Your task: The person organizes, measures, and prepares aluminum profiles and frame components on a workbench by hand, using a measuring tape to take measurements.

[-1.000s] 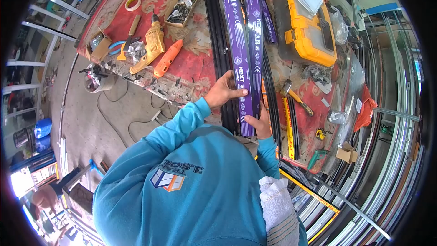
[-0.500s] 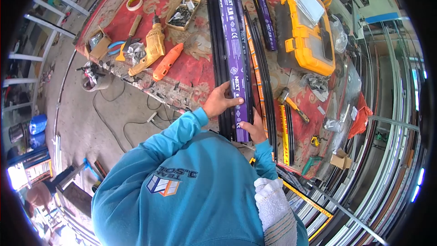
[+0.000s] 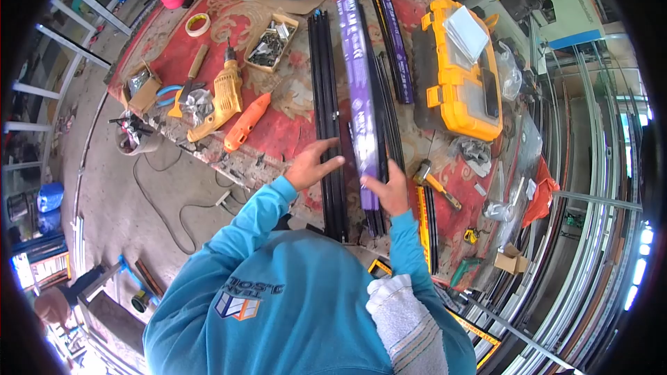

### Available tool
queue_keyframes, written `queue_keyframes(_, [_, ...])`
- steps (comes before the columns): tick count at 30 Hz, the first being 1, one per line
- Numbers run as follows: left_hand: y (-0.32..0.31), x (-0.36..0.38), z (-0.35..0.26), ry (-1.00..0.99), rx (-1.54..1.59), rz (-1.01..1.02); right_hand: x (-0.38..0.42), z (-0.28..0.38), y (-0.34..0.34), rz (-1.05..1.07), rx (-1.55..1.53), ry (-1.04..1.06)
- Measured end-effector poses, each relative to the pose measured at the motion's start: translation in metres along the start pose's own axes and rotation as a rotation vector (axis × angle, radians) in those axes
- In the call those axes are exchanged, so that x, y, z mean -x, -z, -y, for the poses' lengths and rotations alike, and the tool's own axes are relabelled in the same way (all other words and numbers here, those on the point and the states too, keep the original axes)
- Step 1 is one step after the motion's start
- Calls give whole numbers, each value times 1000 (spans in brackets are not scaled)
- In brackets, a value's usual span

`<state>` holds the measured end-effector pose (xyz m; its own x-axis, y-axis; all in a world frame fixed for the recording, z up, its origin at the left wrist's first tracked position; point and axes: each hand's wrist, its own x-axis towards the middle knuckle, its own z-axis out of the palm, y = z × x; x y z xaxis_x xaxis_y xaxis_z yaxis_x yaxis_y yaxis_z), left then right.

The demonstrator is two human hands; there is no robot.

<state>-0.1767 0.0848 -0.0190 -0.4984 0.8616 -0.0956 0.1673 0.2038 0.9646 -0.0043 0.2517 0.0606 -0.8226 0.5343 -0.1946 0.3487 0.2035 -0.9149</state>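
My left hand (image 3: 313, 164) is open, fingers stretched over a bundle of long black profiles (image 3: 325, 104) on the table. My right hand (image 3: 390, 189) grips a long purple-wrapped profile (image 3: 360, 97) near its close end, thumb on the printed face. That profile is rolled slightly, and its wrap shines with glare. Between it and the black bundle a gap of red cloth shows. More dark profiles (image 3: 393, 125) lie just right of it, partly hidden beneath. A second purple-wrapped profile (image 3: 397, 55) rests farther back on the right.
On the table's left lie a yellow drill (image 3: 224, 94), an orange tool (image 3: 248, 121), a roll of tape (image 3: 198, 25) and a box of small metal parts (image 3: 272, 43). Rightward are a yellow case (image 3: 462, 73), a hammer (image 3: 438, 184) and a tape measure (image 3: 472, 235). A cable (image 3: 167, 212) trails on the floor.
My left hand has let go of the purple-wrapped profile and moved left over the black ones. The profile has shifted away from the black bundle and tilted, held by my right hand.
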Motion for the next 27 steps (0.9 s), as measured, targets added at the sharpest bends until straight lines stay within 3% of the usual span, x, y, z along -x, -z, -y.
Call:
queue_keyframes(1, [6, 2, 14, -6, -4, -7, -21, -1, 10, -33, 53, 44])
queue_keyframes(3, [8, 10, 59, 174, -540, -185, -69, 5, 35, -99, 221, 32])
queue_keyframes(4, [8, 16, 84, 174, -545, -190, -102, -7, 47, -139, 238, 36])
queue_keyframes(5, [8, 23, 109, 300, -630, -134, -138, -28, 59, -179, 254, 39])
queue_keyframes(6, [9, 30, 123, 427, -712, -78, -173, -52, 69, -287, 434, 145])
queue_keyframes(7, [10, 39, 127, 429, -716, -84, -206, -66, 78, -394, 613, 253])
queue_keyframes(9, [10, 51, 131, 305, -839, 38, -257, -60, 93, -336, 830, 117])
queue_keyframes(12, [12, 45, 125, 370, -798, 64, -306, -58, 83, -357, 940, -62])
queue_keyframes(16, [9, 46, 126, 383, -817, 73, -324, -61, 66, -414, 1158, -137])
queue_keyframes(27, [8, 43, 130, 418, -836, 112, -346, -102, 68, -369, 1172, -102])
